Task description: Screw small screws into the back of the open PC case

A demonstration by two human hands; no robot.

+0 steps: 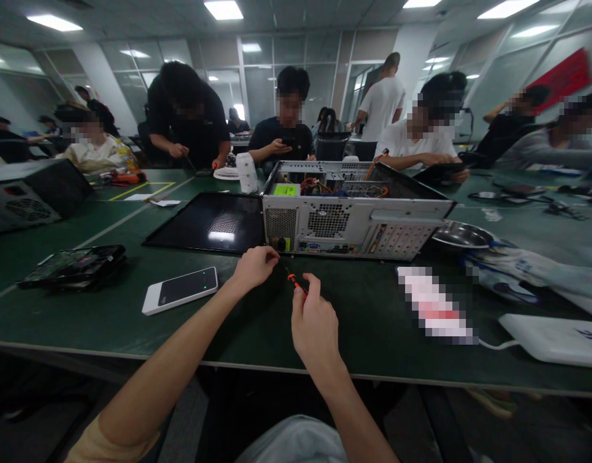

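An open grey computer case (353, 222) lies on the green table (367, 321), its rear panel facing me. My right hand (315, 325) grips a screwdriver (292, 278) with an orange and black handle, its tip pointing at the lower left corner of the rear panel. My left hand (254, 265) is closed at that same corner, fingertips pinching near the screwdriver's tip. What the fingers pinch is too small to tell.
The black side panel (209, 222) lies left of the case. A white phone (180, 289) rests near my left forearm, a circuit board (71, 265) further left. A metal bowl (462, 235) and a white device (556, 337) sit right. Several people work across the table.
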